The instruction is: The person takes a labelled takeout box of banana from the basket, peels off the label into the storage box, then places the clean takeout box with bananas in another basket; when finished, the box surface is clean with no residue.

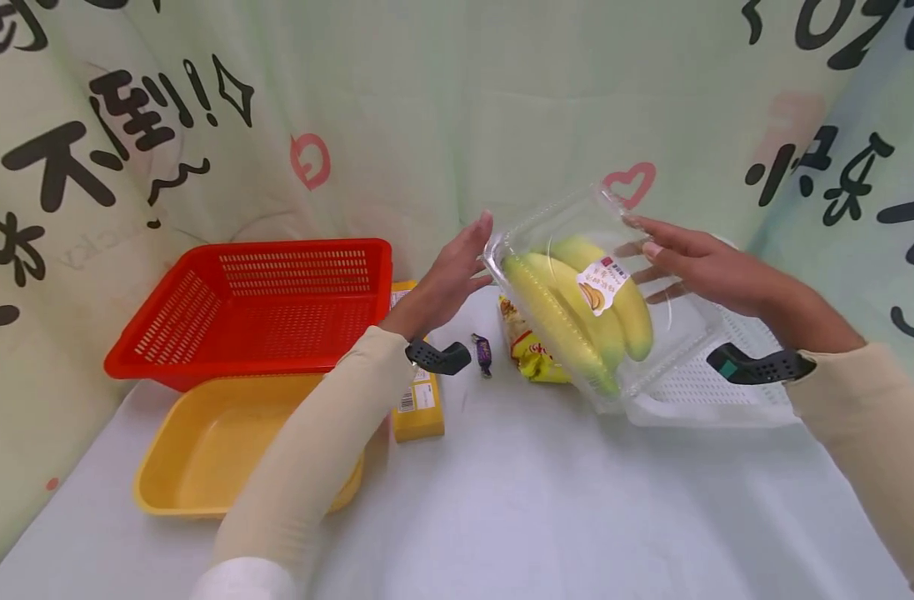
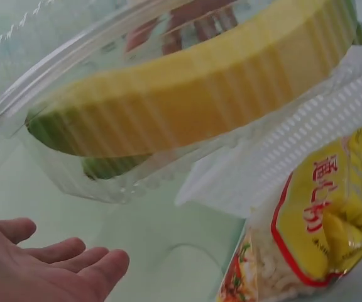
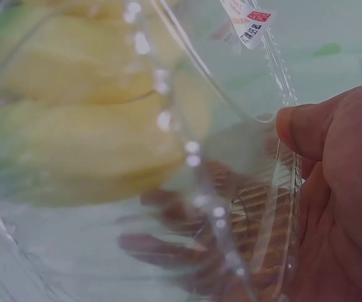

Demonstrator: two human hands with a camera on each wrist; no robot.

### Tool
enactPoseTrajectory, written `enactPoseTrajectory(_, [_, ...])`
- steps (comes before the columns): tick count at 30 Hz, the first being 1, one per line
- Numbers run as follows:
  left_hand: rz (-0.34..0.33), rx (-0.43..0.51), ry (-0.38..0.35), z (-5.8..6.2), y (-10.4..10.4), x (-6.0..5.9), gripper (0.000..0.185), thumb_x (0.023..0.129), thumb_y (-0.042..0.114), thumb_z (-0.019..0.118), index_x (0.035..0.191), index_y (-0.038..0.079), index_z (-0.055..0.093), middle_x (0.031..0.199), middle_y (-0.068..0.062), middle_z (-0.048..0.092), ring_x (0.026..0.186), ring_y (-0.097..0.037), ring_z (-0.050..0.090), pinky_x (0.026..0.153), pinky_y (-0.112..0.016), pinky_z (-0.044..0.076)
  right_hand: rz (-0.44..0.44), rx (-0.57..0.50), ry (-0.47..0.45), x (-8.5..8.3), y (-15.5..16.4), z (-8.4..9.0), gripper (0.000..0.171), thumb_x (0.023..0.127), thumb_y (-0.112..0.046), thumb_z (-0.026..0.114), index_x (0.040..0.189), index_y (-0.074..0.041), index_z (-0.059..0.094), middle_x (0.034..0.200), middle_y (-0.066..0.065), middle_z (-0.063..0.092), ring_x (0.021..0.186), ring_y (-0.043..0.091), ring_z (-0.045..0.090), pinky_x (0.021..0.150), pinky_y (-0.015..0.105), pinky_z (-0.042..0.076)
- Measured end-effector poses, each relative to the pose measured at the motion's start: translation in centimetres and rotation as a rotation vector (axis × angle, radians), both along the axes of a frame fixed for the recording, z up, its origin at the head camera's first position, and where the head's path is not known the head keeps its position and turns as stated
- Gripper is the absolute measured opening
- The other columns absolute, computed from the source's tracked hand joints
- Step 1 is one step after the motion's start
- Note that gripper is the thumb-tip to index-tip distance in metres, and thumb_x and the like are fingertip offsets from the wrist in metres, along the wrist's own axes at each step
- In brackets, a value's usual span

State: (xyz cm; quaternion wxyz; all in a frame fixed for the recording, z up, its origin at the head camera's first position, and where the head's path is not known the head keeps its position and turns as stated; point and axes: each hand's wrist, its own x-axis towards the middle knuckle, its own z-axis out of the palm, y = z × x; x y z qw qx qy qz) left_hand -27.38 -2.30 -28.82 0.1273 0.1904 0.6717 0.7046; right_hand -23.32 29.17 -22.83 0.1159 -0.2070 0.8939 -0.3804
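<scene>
A clear plastic box of bananas (image 1: 587, 308) is held up tilted above the table, with a white label on its lid. My right hand (image 1: 707, 262) grips the box by its right edge, thumb on the near side and fingers seen through the plastic behind. In the right wrist view the thumb (image 3: 307, 132) presses the rim. My left hand (image 1: 452, 275) is beside the box's left edge, fingers extended. The left wrist view shows a gap between the left hand (image 2: 55, 264) and the box. Behind the bananas a yellow noodle packet (image 1: 535, 346) is partly hidden.
On the left stand a red basket (image 1: 277, 367) and a yellow basin (image 1: 194, 450), partly behind my left sleeve. Next to them lies a yellow carton (image 1: 419, 417). A small purple-wrapped candy (image 1: 482, 354) lies mid-table. A white basket (image 1: 726, 408) sits under the box at right.
</scene>
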Motion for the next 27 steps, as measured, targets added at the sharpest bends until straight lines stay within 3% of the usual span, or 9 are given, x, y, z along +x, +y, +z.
enactPoseTrajectory(8, [-0.247, -0.154, -0.028, 0.8, -2.3, 0.7, 0.073, 0.100, 0.059, 0.033, 0.157, 0.024, 0.004, 0.159, 0.005, 0.015, 0.144, -0.021, 0.018, 0.114, -0.046, 0.025, 0.070, 0.013, -0.021, 0.4, -1.6, 0.0, 0.056, 0.107, -0.024, 0.038, 0.158, -0.021, 0.015, 0.148, 0.023, 0.037, 0.121, 0.043, 0.052, 0.084, 0.046, 0.055])
enactPoseTrajectory(12, [-0.312, -0.167, -0.027, 1.0, -3.0, 1.3, 0.068, 0.100, 0.057, 0.034, 0.156, 0.025, 0.013, 0.152, 0.000, 0.027, 0.139, -0.025, 0.027, 0.112, -0.050, 0.027, 0.113, 0.000, -0.029, 0.6, -2.3, -0.1, 0.056, 0.106, -0.024, 0.039, 0.157, -0.018, 0.017, 0.148, 0.024, 0.038, 0.122, 0.044, 0.050, 0.085, 0.048, 0.054])
enactPoseTrajectory(19, [-0.291, -0.158, -0.065, 0.2, -3.6, 2.7, 0.063, 0.098, 0.033, 0.053, 0.153, 0.017, 0.027, 0.128, -0.012, 0.051, 0.114, -0.027, 0.050, 0.100, -0.044, 0.045, 0.180, -0.022, -0.051, 1.1, -3.5, -1.1, 0.056, 0.106, -0.023, 0.040, 0.157, -0.013, 0.017, 0.147, 0.027, 0.037, 0.122, 0.045, 0.050, 0.087, 0.050, 0.053])
enactPoseTrajectory(27, [-0.237, -0.200, -0.040, -0.2, -5.3, 5.1, 0.058, 0.096, 0.025, 0.055, 0.150, 0.014, 0.035, 0.121, -0.013, 0.055, 0.104, -0.029, 0.057, 0.094, -0.043, 0.049, 0.229, -0.022, -0.051, 1.4, -5.0, -1.6, 0.054, 0.105, -0.020, 0.042, 0.156, -0.015, 0.024, 0.144, 0.023, 0.043, 0.121, 0.040, 0.052, 0.087, 0.048, 0.053])
